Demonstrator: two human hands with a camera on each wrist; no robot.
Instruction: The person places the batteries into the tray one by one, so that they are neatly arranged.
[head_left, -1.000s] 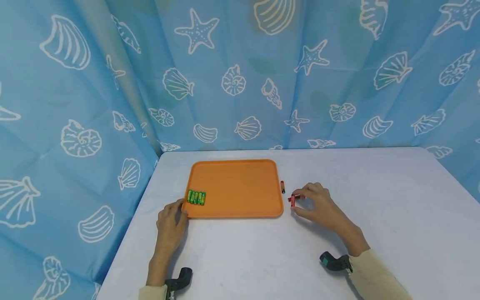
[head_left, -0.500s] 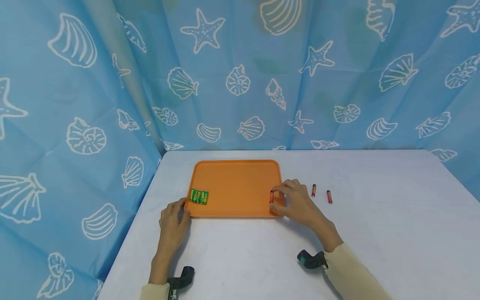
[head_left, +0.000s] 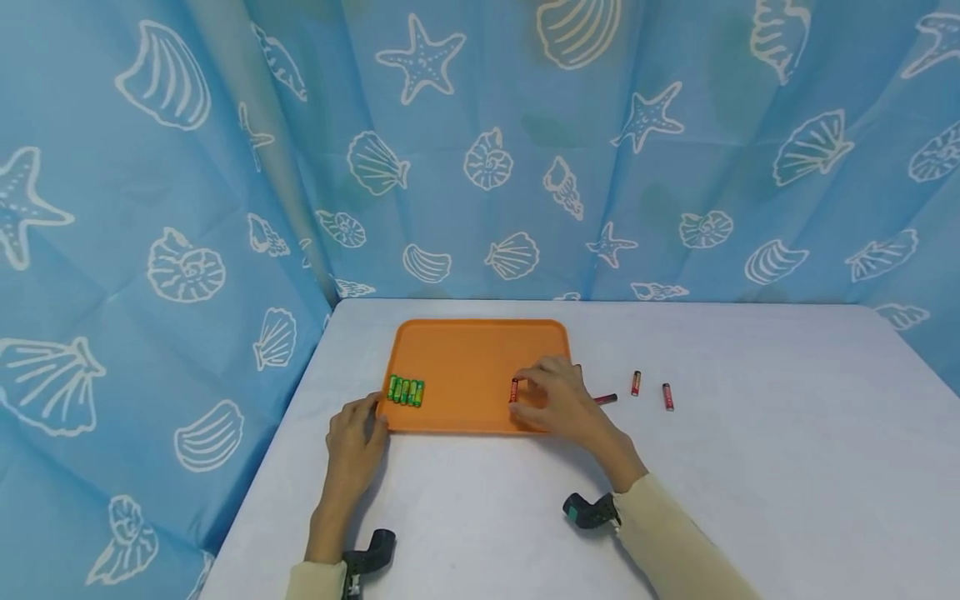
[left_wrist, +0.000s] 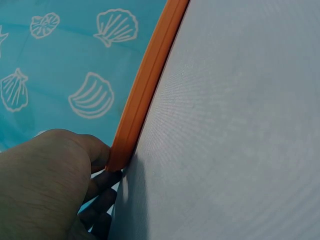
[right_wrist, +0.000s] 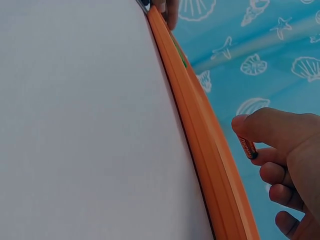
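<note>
My right hand [head_left: 561, 402] pinches a small red battery [head_left: 513, 389] upright between thumb and fingertip, over the right part of an orange tray [head_left: 457, 354]. In the right wrist view the battery [right_wrist: 247, 147] shows its dark end by the fingertip, above the tray's rim [right_wrist: 195, 130]. At the tray's near left corner my left hand [head_left: 354, 442] holds the edge; its thumb is on the rim [left_wrist: 140, 95] in the left wrist view, fingers curled around the corner. Several green batteries [head_left: 406, 391] lie side by side in a row inside the tray's left end.
Right of the tray, loose red batteries lie on the white table [head_left: 480, 517]: one [head_left: 636, 383], another [head_left: 667, 397], and one [head_left: 606, 399] partly behind the right hand. A blue shell-patterned curtain [head_left: 465, 208] borders the table behind and to the left.
My right hand has carried the red battery leftward from beside the tray to over it, uncovering red batteries on the table. The left hand stays at the corner; the head view has shifted slightly.
</note>
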